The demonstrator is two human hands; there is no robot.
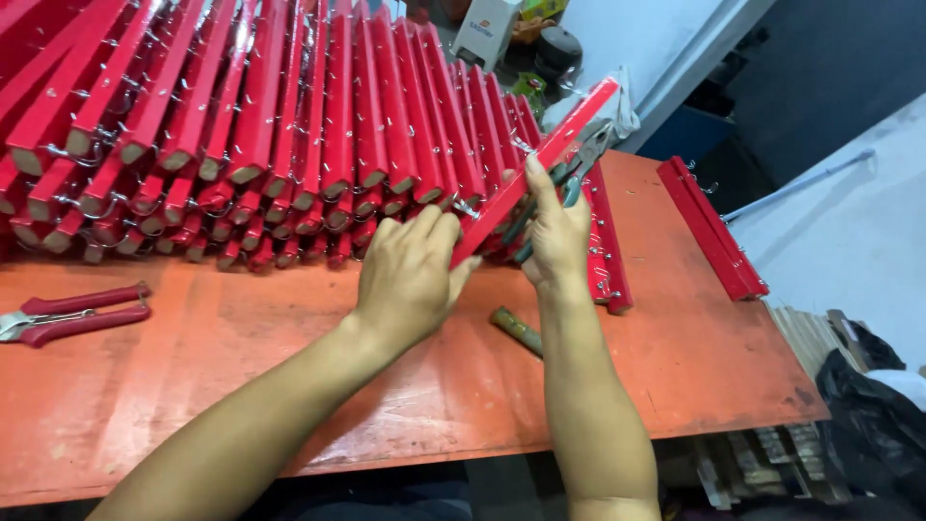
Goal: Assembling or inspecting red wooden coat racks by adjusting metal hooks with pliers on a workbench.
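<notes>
The item under inspection was a long, narrow red-painted wooden slat (535, 169) fitted with small metal hooks. Its long axis ran diagonally, lower end toward 7 o'clock, upper end toward 1 o'clock, held above the orange table (289, 386) in front of the stacked red slats (289, 116). My left hand (410, 275) was curled closed around its lower end. My right hand (555, 232) was closed on green-handled pliers (569, 174), pressed against the slat's middle.

Red hooked slat (540, 164) tilted, green-handled pliers (569, 169) against it.
</notes>
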